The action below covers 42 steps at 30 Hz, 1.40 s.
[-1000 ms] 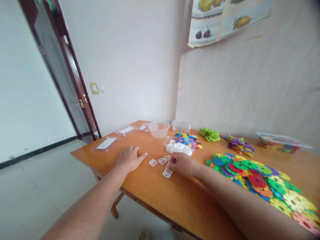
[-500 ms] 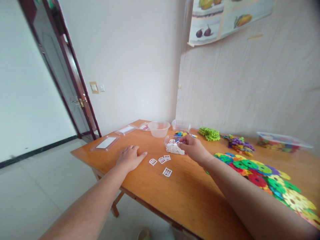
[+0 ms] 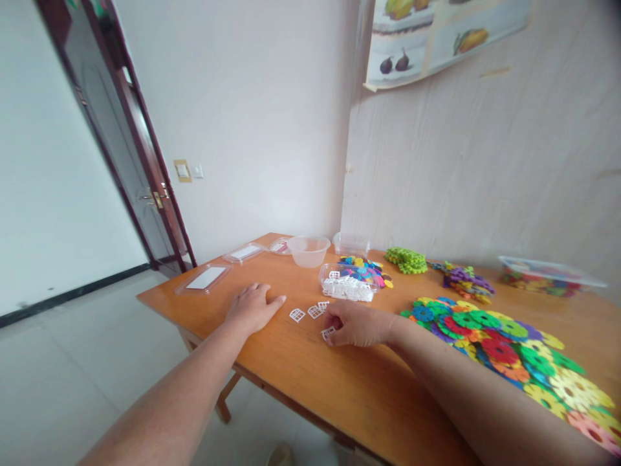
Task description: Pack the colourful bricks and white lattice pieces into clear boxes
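Note:
My left hand (image 3: 252, 308) lies flat on the wooden table, palm down, fingers stretched out and holding nothing. My right hand (image 3: 356, 323) is low over the table, thumb and forefinger closed on a small white plastic window-shaped piece (image 3: 328, 334); the fingers partly cover it. Between my hands lie a few more loose pieces, among them a white window piece (image 3: 297, 315) and another white window piece (image 3: 315, 311). Just behind my right hand stands a clear plastic box (image 3: 324, 277) filled with a heap of white window pieces (image 3: 347, 288).
A translucent bowl (image 3: 308, 251) and an upturned-looking clear container (image 3: 351, 243) stand near the wall. Clear lids, including one lid (image 3: 204, 278), lie left. Colourful discs (image 3: 499, 346), small round chips (image 3: 361, 270), green pieces (image 3: 405, 259), purple pieces (image 3: 468, 282) and a filled box (image 3: 550, 278) lie right.
My right hand has moved from the box of white pieces toward me, down to the loose window piece nearest the table's front edge, and has closed on it. My left hand has stayed still.

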{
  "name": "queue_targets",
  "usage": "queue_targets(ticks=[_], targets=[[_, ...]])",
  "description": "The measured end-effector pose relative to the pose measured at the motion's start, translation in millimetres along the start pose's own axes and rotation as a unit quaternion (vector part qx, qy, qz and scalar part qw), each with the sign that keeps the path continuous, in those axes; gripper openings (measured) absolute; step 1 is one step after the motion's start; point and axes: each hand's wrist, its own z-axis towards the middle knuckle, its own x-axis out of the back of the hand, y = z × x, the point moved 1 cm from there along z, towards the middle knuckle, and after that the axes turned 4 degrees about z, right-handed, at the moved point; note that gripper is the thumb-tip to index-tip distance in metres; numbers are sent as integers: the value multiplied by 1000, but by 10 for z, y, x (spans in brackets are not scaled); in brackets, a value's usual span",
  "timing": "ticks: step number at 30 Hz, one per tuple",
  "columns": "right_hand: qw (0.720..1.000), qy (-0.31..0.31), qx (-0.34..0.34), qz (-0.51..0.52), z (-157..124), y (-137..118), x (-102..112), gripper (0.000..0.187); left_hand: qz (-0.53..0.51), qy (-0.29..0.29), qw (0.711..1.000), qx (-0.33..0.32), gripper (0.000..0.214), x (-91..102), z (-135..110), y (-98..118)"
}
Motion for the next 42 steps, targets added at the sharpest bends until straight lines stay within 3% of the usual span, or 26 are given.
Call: queue_targets(ticks=[8,14,20,24,26,29,31,33,37,39,42], targets=[[999,18,-35,2,8,30,-6,31,-1,-3,1000,-1,70,14,-5,-3],[998,17,-55,8,-14,-2,20,24,-12,-17,1000,7,70,39,-12,10],[993,46,-29,103,17,45,25,19,-4,-13,1000,5,70,25,-5,4],[975,150,-13,161,92,100,136,10,1,-7,1000,3,70,5,5,-4],[943,246,-12,225,109,139,252,11,2,-5,1000,1,70,8,3,-1],[868,401,-17,292,91,222,415,18,-2,-9,1000,4,69,23,-6,8],[858,454,-21,238,70,264,454,18,-7,-13,1000,8,69,33,-11,13],[887,436,-12,150,63,272,412,13,-7,-14,1000,8,69,39,-13,15],[965,259,39,1,88,168,157,17,-8,-16,1000,7,70,43,-11,13],[979,192,23,-70,100,91,33,22,-10,-19,1000,10,71,39,-9,9],[978,155,-37,-137,119,4,-65,29,-11,-17,1000,11,71,24,-2,1]])
